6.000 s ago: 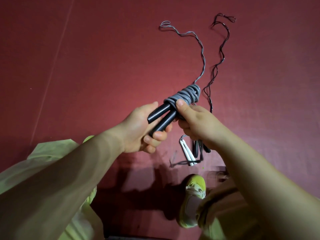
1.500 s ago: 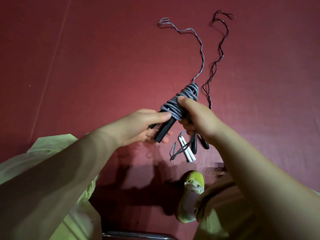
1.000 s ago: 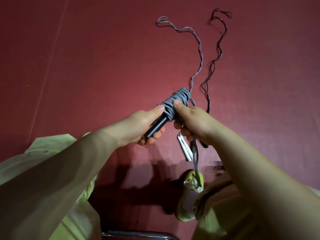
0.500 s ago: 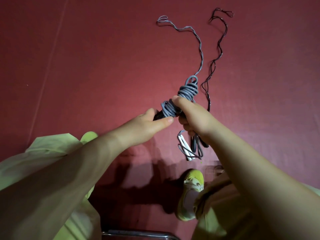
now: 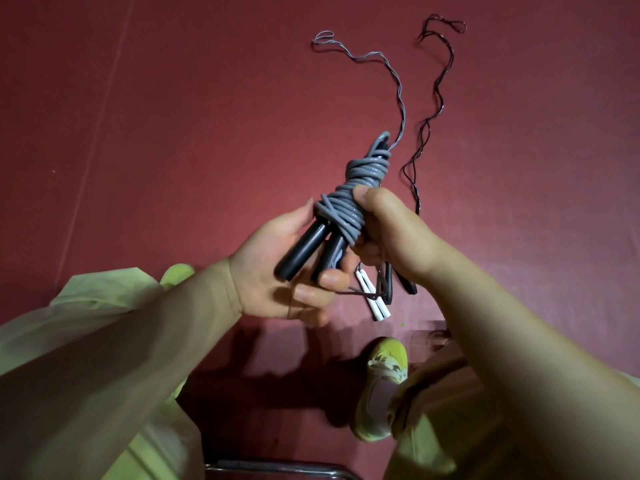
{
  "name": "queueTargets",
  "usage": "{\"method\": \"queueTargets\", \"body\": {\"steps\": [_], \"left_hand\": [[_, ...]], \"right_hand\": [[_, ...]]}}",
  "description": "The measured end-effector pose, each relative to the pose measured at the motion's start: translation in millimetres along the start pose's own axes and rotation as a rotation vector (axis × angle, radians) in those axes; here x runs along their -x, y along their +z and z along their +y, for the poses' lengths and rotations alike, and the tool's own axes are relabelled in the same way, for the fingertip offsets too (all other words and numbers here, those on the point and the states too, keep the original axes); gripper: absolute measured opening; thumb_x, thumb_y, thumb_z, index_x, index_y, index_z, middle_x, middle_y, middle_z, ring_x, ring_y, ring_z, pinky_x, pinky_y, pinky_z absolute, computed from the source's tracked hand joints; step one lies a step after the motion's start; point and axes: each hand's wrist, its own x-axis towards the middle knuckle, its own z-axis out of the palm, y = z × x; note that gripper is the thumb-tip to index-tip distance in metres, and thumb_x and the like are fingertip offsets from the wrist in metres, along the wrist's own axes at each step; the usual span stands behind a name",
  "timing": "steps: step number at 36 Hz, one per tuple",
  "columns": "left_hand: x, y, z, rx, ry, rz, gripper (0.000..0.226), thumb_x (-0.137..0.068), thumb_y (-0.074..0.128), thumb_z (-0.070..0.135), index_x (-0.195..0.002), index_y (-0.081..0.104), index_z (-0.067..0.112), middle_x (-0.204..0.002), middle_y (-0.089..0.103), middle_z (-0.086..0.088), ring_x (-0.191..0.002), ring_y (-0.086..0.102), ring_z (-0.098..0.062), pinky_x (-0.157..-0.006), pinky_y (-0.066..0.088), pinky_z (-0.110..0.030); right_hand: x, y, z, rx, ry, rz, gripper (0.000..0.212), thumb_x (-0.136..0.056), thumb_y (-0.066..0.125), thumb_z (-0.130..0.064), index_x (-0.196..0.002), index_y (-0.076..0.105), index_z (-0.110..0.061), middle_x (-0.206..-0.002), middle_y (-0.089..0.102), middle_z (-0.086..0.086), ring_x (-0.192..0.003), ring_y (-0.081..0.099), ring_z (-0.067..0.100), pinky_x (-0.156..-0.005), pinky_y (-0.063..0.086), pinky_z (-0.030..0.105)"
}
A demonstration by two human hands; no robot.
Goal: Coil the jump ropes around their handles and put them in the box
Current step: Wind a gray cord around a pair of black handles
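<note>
Vs 0.5 s ago: your left hand [image 5: 277, 271] now cradles black handles [image 5: 304, 251], fingers curled under; right hand [image 5: 391, 233] fingers clamped on grey rope coil [image 5: 349, 199].

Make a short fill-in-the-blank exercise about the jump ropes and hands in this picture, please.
1. The grey rope is coiled around two ____ handles.
2. The left hand holds those handles; the ____ hand grips the coil.
3. The white handles lie on the ____ floor.

Missing words: black; right; red

No readable text, labels, brands or numbers on any visible surface.
</note>
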Motion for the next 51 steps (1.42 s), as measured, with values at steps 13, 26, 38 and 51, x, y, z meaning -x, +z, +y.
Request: {"method": "queueTargets", "body": {"steps": [13, 26, 38, 51], "left_hand": [[-0.5, -1.7, 8.9, -0.314, -0.022, 0.438, 0.080, -0.082, 0.017, 0.078, -0.070, 0.063, 0.015, -0.061, 0.051, -0.001, -0.040, 0.032, -0.010, -0.053, 0.034, -0.026], [-12.8, -3.9, -6.3, -0.871, 0.039, 0.829, 0.067, -0.092, 0.020, 0.067, -0.082, 0.062, 0.016, -0.062, 0.061, 0.002, -0.054, 0.042, -0.013, -0.067, 0.045, -0.030], [-9.3, -9.5, -3.7, -1.050, 0.181, 0.746, 0.056, -0.084, 0.030, 0.075, -0.074, 0.055, 0.026, -0.071, 0.056, 0.005, -0.058, 0.051, -0.004, -0.065, 0.037, -0.026], [-9.2, -13.1, 1.6, -0.925, 0.315, 0.725, 0.042, -0.069, 0.071, 0.054, -0.091, 0.065, 0.017, -0.076, 0.060, 0.008, -0.071, 0.052, -0.006, -0.074, 0.041, -0.028]], "right_hand": [[-1.2, -5.2, 6.3, 0.258, 0.133, 0.049, 0.045, -0.102, 0.027, -0.050, -0.074, 0.040, -0.018, -0.067, 0.035, 0.003, -0.045, 0.021, 0.009, -0.045, 0.015, 0.022], [-0.7, -4.9, 8.8, 0.686, 0.266, 0.118, 0.056, -0.101, 0.016, -0.054, -0.071, 0.050, -0.021, -0.067, 0.047, -0.005, -0.054, 0.037, 0.005, -0.049, 0.024, 0.016], [-10.3, -4.5, 15.7, 0.354, 0.297, 0.141, 0.058, -0.087, 0.037, -0.070, -0.050, 0.035, -0.025, -0.051, 0.024, -0.009, -0.046, 0.016, 0.011, -0.046, 0.014, 0.026], [-7.3, -6.8, 8.7, 0.197, 0.170, 0.103, 0.044, -0.090, 0.036, -0.060, -0.069, 0.042, -0.022, -0.064, 0.037, 0.000, -0.050, 0.024, 0.013, -0.050, 0.018, 0.029]]}}
